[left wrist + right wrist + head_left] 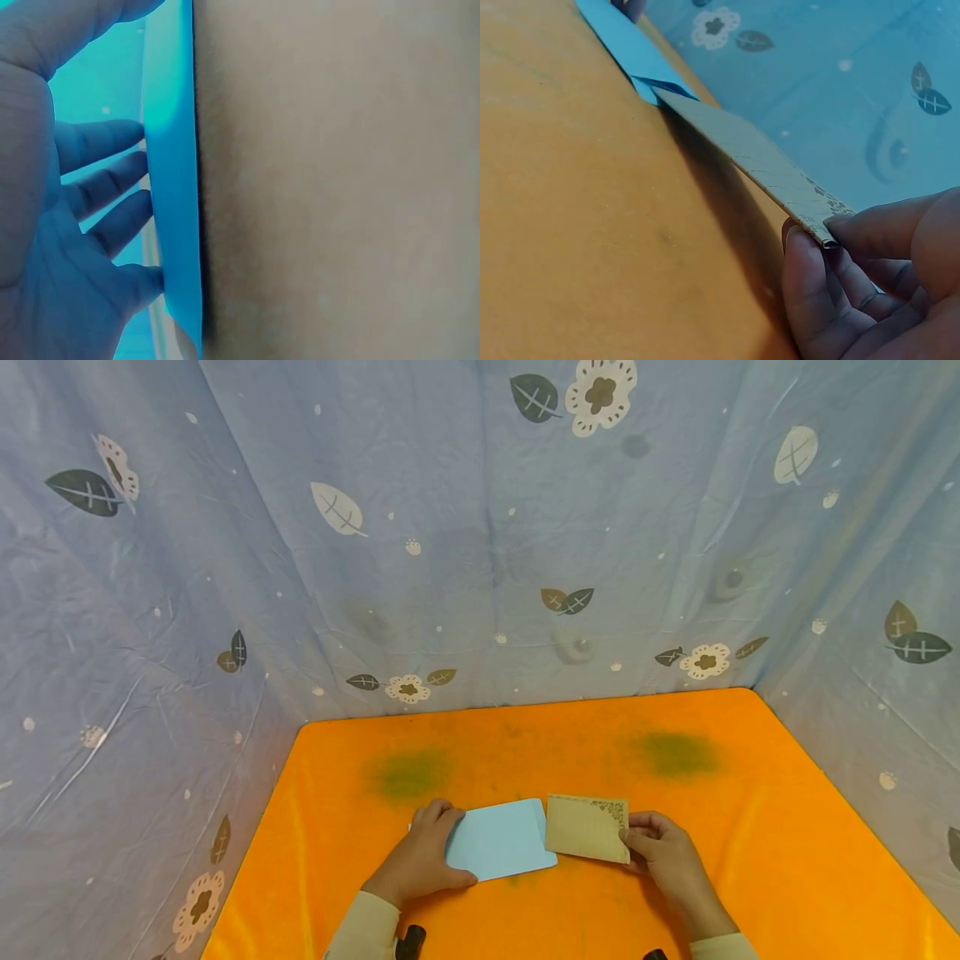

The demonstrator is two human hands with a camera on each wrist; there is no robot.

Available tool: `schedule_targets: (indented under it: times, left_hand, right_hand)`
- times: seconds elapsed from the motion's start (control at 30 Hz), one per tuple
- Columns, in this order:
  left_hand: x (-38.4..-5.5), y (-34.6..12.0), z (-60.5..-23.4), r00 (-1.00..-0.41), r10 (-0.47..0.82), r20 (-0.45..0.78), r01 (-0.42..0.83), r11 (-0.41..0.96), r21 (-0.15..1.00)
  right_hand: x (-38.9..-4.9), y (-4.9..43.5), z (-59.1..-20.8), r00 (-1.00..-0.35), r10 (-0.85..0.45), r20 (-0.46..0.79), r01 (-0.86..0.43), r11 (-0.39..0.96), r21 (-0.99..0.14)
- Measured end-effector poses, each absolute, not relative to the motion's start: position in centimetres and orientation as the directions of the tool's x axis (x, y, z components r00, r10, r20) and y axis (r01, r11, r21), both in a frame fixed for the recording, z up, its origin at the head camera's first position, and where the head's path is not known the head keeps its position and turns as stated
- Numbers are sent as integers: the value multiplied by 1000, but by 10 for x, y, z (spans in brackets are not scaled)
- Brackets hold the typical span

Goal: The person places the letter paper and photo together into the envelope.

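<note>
A light blue envelope lies on the orange table, its open end toward the right. My left hand spans its left part, thumb on the near edge and fingers at the far edge. In the left wrist view the fingers touch the side of the envelope. Between thumb and fingers, my right hand pinches the right end of a folded tan sheet of letter paper with a printed floral corner. Seen from the right wrist, the letter paper slopes above the table, its far end at the envelope's mouth.
An orange cloth with two darker greenish patches covers the table. Blue curtains printed with leaves and flowers stand behind it and on both sides. A dark object shows beside the left sleeve.
</note>
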State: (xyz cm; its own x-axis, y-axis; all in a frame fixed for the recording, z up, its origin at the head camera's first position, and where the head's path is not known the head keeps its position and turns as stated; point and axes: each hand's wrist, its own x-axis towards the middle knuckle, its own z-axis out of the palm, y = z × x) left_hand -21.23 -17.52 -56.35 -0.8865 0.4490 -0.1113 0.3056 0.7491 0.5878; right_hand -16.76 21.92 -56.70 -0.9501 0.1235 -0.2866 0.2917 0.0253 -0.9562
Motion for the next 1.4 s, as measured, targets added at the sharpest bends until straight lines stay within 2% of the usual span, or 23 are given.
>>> schedule_targets:
  times: [0.8, 1.4]
  left_hand:
    - [-211, -176, -566, -890, 442, -109, 303, 754, 583]
    - [-211, -176, -564, -885, 452, -114, 305, 746, 592]
  right_hand:
    - [-165, 217, -575, -944, -11, -331, 330, -114, -937]
    - [-166, 210, -575, -944, -57, -325, 328, -42, -944]
